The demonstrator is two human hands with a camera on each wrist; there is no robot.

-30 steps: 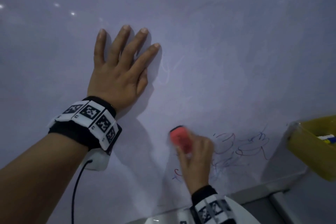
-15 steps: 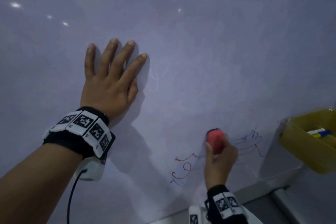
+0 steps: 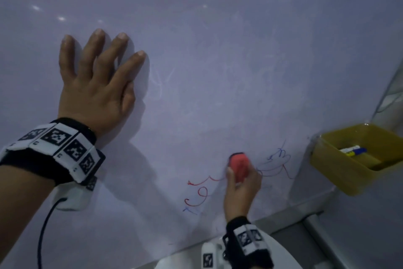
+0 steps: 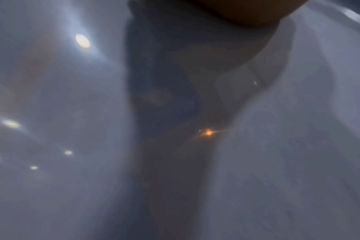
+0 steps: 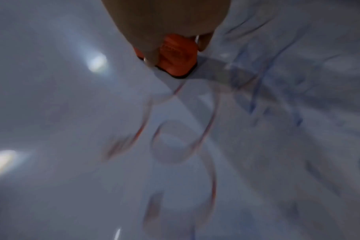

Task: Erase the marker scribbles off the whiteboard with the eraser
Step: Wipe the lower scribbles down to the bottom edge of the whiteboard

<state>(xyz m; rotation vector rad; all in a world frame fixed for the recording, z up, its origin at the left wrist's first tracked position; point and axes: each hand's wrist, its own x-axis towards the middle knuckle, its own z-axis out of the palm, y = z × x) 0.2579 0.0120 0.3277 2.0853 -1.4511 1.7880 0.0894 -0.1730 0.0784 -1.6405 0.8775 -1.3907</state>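
My right hand point(image 3: 241, 190) grips a red eraser point(image 3: 239, 165) and presses it flat on the whiteboard point(image 3: 218, 72) low down. Red scribbles point(image 3: 199, 192) lie just left of the eraser. Blue and red scribbles point(image 3: 278, 165) lie just right of it. In the right wrist view the eraser point(image 5: 178, 56) shows under my fingers, with blurred red and blue lines point(image 5: 208, 123) beyond. My left hand point(image 3: 96, 85) presses flat on the board at the upper left, fingers spread and straight. The left wrist view shows only bare board point(image 4: 298, 146) and a shadow.
A yellow bin point(image 3: 357, 159) hangs at the board's right edge and holds markers point(image 3: 353, 150). The board's grey bottom frame point(image 3: 290, 214) runs below my right hand. A black cable point(image 3: 43, 231) hangs from my left wrist.
My right hand slid the eraser to the right, from the left part of the scribbles into their middle. The scribbles in that middle stretch are wiped away. My left hand stayed flat on the board.
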